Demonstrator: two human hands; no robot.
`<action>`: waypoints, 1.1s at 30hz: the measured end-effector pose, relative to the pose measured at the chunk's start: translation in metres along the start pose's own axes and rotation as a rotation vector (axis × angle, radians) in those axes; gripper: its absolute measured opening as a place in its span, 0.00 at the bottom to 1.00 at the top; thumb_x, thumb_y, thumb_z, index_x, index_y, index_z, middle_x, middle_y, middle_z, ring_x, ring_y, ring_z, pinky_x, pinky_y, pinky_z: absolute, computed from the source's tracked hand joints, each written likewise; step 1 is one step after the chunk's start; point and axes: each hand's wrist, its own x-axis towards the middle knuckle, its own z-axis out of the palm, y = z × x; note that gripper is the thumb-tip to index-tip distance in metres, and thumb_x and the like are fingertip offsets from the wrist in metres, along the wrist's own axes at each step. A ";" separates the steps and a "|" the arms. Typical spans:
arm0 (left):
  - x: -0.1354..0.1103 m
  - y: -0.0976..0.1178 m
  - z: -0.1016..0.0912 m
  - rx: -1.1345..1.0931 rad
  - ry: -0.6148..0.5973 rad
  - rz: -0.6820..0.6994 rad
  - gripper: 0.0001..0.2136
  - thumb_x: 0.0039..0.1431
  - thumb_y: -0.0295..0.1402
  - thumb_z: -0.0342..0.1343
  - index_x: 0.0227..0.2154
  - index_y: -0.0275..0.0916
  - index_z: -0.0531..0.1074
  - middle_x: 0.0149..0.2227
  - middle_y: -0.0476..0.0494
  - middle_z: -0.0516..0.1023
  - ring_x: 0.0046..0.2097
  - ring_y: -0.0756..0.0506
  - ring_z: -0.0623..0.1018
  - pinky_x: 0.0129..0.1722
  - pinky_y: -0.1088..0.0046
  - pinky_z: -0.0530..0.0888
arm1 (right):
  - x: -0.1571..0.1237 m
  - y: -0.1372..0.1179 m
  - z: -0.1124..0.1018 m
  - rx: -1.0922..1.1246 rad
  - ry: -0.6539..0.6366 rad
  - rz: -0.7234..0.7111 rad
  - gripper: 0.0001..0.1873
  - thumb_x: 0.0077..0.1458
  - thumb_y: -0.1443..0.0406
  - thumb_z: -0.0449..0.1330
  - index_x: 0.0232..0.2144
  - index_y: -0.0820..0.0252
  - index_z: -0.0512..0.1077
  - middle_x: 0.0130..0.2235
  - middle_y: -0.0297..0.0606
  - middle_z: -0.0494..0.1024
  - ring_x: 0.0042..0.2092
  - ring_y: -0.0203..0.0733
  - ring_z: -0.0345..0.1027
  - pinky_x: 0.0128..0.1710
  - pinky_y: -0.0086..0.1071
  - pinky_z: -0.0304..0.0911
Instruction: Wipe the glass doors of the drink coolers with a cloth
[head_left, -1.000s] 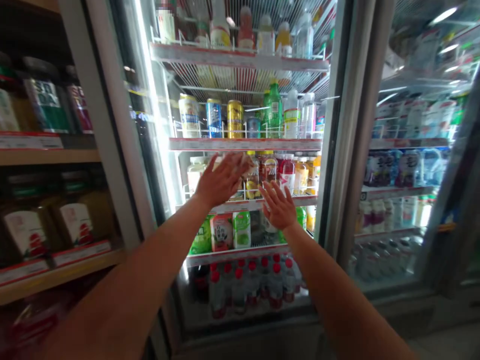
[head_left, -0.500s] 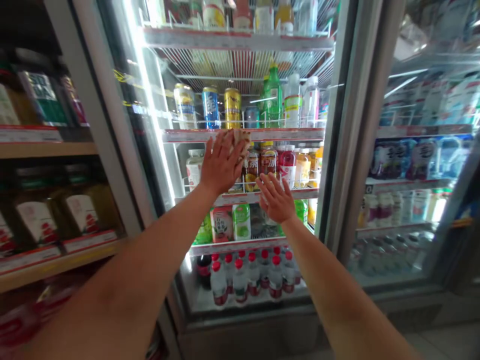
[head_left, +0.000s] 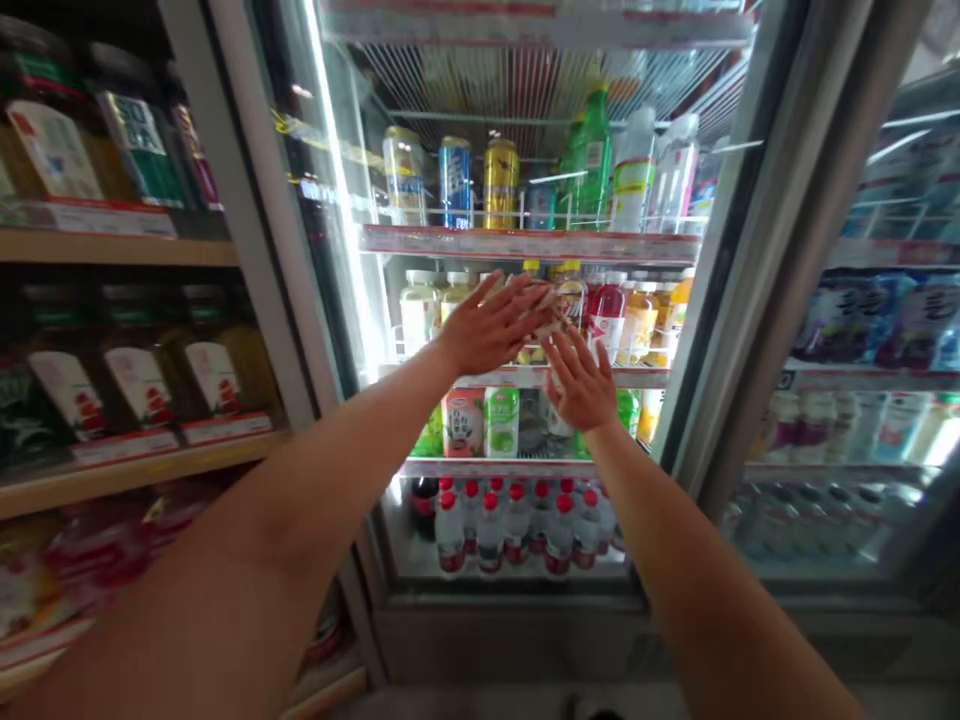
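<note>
My left hand [head_left: 491,325] lies with its fingers stretched over the glass door [head_left: 352,560] of a drinks fridge, pressing a crumpled, light patterned cloth [head_left: 553,318] against it. Most of the cloth is hidden beneath the fingers. Just below and to the right, my right hand [head_left: 581,385] is open, fingers spread toward the glass and close to the cloth, with nothing visible in it. Behind the hands, bottles with yellow caps [head_left: 574,285] and a bottle of red drink [head_left: 607,305] stand on a shelf inside.
Cans such as a gold one [head_left: 501,185] and green bottles [head_left: 595,155] fill the shelf above. Several red-capped bottles [head_left: 490,535] stand at the bottom. Left is a shelf rack [head_left: 135,250] with dark bottles. A metal door frame [head_left: 795,250] separates another fridge section on the right.
My left hand has moved right and slightly down with the cloth, now almost meeting my right hand. My right hand has shifted slightly. The view has tilted and turned a little left.
</note>
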 end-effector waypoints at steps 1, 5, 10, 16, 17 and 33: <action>0.001 -0.005 -0.002 0.006 -0.001 -0.031 0.25 0.72 0.41 0.46 0.69 0.51 0.52 0.72 0.52 0.47 0.73 0.45 0.43 0.73 0.52 0.37 | 0.000 0.000 0.000 0.003 -0.005 0.003 0.33 0.67 0.62 0.51 0.71 0.54 0.49 0.68 0.34 0.59 0.71 0.43 0.49 0.73 0.46 0.36; 0.001 -0.017 -0.010 0.053 0.194 -0.435 0.25 0.72 0.42 0.43 0.69 0.45 0.55 0.73 0.48 0.45 0.73 0.42 0.39 0.72 0.49 0.36 | 0.000 0.001 0.000 0.009 -0.013 0.004 0.33 0.68 0.61 0.51 0.71 0.53 0.48 0.69 0.33 0.57 0.71 0.43 0.47 0.72 0.46 0.36; -0.014 -0.001 0.000 -0.003 0.116 -0.282 0.25 0.70 0.43 0.44 0.67 0.44 0.60 0.72 0.43 0.49 0.73 0.39 0.44 0.72 0.51 0.43 | -0.005 0.001 0.001 0.062 -0.087 0.034 0.32 0.68 0.61 0.49 0.71 0.51 0.48 0.69 0.33 0.57 0.72 0.44 0.46 0.71 0.49 0.40; -0.017 0.004 0.002 -0.011 0.110 -0.315 0.24 0.71 0.43 0.42 0.67 0.44 0.60 0.71 0.39 0.51 0.72 0.37 0.47 0.71 0.50 0.41 | 0.025 0.014 -0.017 0.040 -0.044 -0.010 0.25 0.66 0.61 0.49 0.64 0.51 0.63 0.65 0.30 0.67 0.65 0.42 0.60 0.64 0.45 0.53; -0.016 0.004 0.001 -0.019 0.113 -0.314 0.25 0.71 0.43 0.42 0.67 0.44 0.60 0.71 0.39 0.51 0.72 0.37 0.47 0.71 0.50 0.41 | 0.041 0.020 -0.021 0.044 -0.039 0.007 0.25 0.66 0.62 0.48 0.63 0.51 0.64 0.65 0.31 0.67 0.64 0.41 0.61 0.63 0.45 0.55; -0.008 -0.108 -0.013 0.119 0.251 -0.854 0.36 0.65 0.41 0.55 0.70 0.42 0.46 0.73 0.59 0.32 0.71 0.47 0.25 0.61 0.67 0.08 | 0.132 0.074 0.024 0.200 0.319 0.199 0.27 0.67 0.58 0.37 0.65 0.46 0.58 0.65 0.26 0.66 0.70 0.21 0.11 0.69 0.50 0.17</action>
